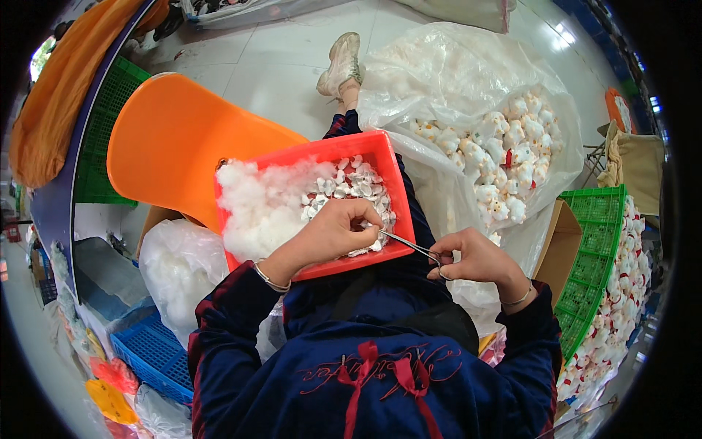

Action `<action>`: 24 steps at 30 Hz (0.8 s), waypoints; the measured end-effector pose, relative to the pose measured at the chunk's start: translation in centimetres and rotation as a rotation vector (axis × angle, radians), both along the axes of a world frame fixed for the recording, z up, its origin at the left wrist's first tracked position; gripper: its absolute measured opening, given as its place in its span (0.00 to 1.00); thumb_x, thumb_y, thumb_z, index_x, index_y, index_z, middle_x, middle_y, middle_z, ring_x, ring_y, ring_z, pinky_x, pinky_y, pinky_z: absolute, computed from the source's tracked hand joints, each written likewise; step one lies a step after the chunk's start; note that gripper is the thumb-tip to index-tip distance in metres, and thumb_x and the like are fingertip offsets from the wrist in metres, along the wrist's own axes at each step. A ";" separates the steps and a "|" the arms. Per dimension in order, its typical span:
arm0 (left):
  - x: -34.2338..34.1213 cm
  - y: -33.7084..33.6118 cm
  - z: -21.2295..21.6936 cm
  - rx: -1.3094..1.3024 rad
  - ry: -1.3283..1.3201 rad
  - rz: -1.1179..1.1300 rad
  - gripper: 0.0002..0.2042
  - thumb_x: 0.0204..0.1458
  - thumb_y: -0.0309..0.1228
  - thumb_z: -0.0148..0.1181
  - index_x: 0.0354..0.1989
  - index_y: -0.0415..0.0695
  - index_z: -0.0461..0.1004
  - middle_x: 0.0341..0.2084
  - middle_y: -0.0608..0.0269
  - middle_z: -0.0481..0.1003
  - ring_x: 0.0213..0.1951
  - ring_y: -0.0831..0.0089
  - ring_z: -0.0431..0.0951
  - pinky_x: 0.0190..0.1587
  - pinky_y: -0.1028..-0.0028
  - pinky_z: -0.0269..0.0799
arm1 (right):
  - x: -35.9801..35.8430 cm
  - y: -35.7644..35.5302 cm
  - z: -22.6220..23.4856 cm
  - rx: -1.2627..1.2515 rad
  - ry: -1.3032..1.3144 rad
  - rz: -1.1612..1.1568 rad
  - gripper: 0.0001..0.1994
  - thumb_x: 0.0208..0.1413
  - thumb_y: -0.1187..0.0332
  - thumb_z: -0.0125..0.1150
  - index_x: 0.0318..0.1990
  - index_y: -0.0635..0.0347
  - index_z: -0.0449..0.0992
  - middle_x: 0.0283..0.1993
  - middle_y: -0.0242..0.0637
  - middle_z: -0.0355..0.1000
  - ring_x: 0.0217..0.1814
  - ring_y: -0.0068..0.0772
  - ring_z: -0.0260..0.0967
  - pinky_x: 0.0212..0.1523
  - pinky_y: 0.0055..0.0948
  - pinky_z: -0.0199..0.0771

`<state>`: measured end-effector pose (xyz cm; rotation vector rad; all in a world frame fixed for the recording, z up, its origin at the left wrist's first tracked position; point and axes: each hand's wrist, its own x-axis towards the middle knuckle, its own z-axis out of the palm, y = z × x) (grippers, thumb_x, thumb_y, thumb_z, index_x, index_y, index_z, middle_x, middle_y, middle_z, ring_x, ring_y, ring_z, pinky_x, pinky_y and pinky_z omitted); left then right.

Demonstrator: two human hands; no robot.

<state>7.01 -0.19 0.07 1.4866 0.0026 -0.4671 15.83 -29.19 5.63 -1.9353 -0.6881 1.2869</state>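
A red plastic tray point(380, 150) rests on my lap, holding a heap of white stuffing fluff point(256, 205) on its left and several small white toy skins point(351, 186) on its right. My left hand point(340, 230) is curled over the tray's near edge, pinching a small white piece point(371, 233). My right hand point(475, 256) grips the handles of thin metal forceps point(409, 245), whose tips point left into the piece in my left hand.
An orange plastic chair point(175, 139) stands left of the tray. A clear bag of finished white plush toys point(504, 157) lies on the right. A green crate point(596, 271) of more toys is at the far right. A blue crate point(150, 351) and bagged fluff point(179, 267) sit lower left.
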 end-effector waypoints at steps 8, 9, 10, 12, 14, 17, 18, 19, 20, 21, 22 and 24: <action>-0.9 2.7 -0.2 0.217 -0.091 0.144 0.03 0.50 0.21 0.60 0.32 0.37 0.78 0.26 0.69 0.77 0.29 0.85 0.72 0.32 0.79 0.69 | -0.1 -0.6 0.4 -0.036 -0.023 0.017 0.12 0.48 0.66 0.76 0.36 0.63 0.82 0.19 0.26 0.63 0.23 0.18 0.59 0.27 0.25 0.61; -0.8 3.7 -0.9 0.259 -0.138 0.233 0.02 0.50 0.21 0.60 0.31 0.37 0.77 0.26 0.69 0.77 0.28 0.84 0.72 0.33 0.78 0.69 | 0.0 -1.2 0.2 -0.022 -0.016 -0.018 0.12 0.48 0.66 0.76 0.35 0.63 0.82 0.19 0.26 0.64 0.23 0.18 0.59 0.27 0.25 0.61; -1.1 5.1 -1.3 0.242 -0.023 0.203 0.06 0.53 0.21 0.59 0.38 0.36 0.78 0.32 0.64 0.80 0.33 0.80 0.78 0.37 0.77 0.74 | 0.2 -2.0 -0.2 -0.009 -0.009 -0.054 0.12 0.48 0.66 0.76 0.35 0.63 0.82 0.19 0.26 0.64 0.24 0.18 0.59 0.27 0.26 0.61; -1.2 4.1 -0.8 0.088 -0.039 0.180 0.10 0.55 0.22 0.58 0.44 0.36 0.78 0.38 0.61 0.80 0.39 0.77 0.80 0.41 0.76 0.76 | 0.4 -2.1 -0.1 0.021 -0.040 -0.049 0.13 0.47 0.65 0.77 0.35 0.64 0.81 0.20 0.29 0.64 0.24 0.20 0.60 0.27 0.26 0.62; -1.1 3.0 -0.6 -0.020 0.002 0.105 0.18 0.57 0.19 0.54 0.56 0.36 0.75 0.45 0.58 0.80 0.49 0.71 0.81 0.48 0.72 0.79 | 0.2 -1.5 0.1 0.022 -0.080 -0.010 0.14 0.47 0.65 0.76 0.35 0.64 0.81 0.20 0.30 0.63 0.24 0.21 0.60 0.27 0.27 0.61; -0.2 2.0 0.0 -0.163 0.178 0.073 0.16 0.60 0.21 0.55 0.56 0.35 0.76 0.46 0.57 0.80 0.47 0.73 0.81 0.46 0.73 0.79 | 0.4 -0.8 0.7 0.020 -0.134 0.016 0.14 0.47 0.65 0.76 0.35 0.64 0.80 0.20 0.31 0.62 0.23 0.23 0.59 0.26 0.29 0.61; -0.1 1.8 -0.2 -0.159 0.177 0.060 0.14 0.61 0.23 0.57 0.53 0.34 0.78 0.41 0.59 0.81 0.43 0.74 0.82 0.44 0.74 0.80 | 0.5 -0.7 0.8 0.017 -0.149 0.022 0.14 0.47 0.65 0.76 0.35 0.64 0.80 0.20 0.31 0.62 0.23 0.24 0.59 0.26 0.29 0.61; -0.1 1.5 -0.2 -0.159 0.195 0.053 0.12 0.61 0.24 0.58 0.51 0.34 0.79 0.39 0.60 0.81 0.41 0.75 0.82 0.43 0.74 0.80 | 0.4 -0.7 0.8 0.022 -0.152 0.021 0.13 0.47 0.65 0.76 0.35 0.64 0.80 0.20 0.32 0.62 0.23 0.25 0.59 0.26 0.30 0.61; 0.1 1.3 -0.2 -0.158 0.212 0.047 0.11 0.61 0.25 0.60 0.49 0.34 0.80 0.37 0.61 0.82 0.39 0.75 0.82 0.42 0.74 0.80 | 0.3 -0.8 0.8 0.028 -0.157 0.020 0.13 0.48 0.65 0.76 0.35 0.64 0.80 0.20 0.32 0.62 0.22 0.26 0.59 0.26 0.31 0.61; 0.1 1.2 -0.1 -0.156 0.229 0.040 0.10 0.60 0.25 0.61 0.47 0.35 0.81 0.35 0.61 0.82 0.36 0.76 0.82 0.41 0.75 0.80 | 0.3 -0.8 0.8 0.034 -0.162 0.018 0.13 0.48 0.65 0.75 0.35 0.64 0.80 0.20 0.32 0.62 0.22 0.26 0.59 0.26 0.31 0.61; 0.1 1.1 -0.2 -0.178 0.238 0.045 0.09 0.60 0.26 0.62 0.46 0.35 0.81 0.34 0.62 0.82 0.35 0.76 0.82 0.41 0.75 0.80 | 0.4 -0.8 0.8 0.037 -0.186 0.031 0.13 0.48 0.65 0.75 0.35 0.65 0.79 0.20 0.33 0.62 0.22 0.27 0.59 0.26 0.31 0.61; 0.0 1.0 -0.2 -0.221 0.258 0.051 0.08 0.59 0.26 0.64 0.43 0.35 0.81 0.31 0.63 0.81 0.33 0.77 0.82 0.40 0.76 0.80 | 0.4 -0.6 0.9 0.043 -0.230 0.052 0.13 0.47 0.65 0.75 0.34 0.65 0.79 0.20 0.34 0.62 0.22 0.29 0.60 0.26 0.32 0.61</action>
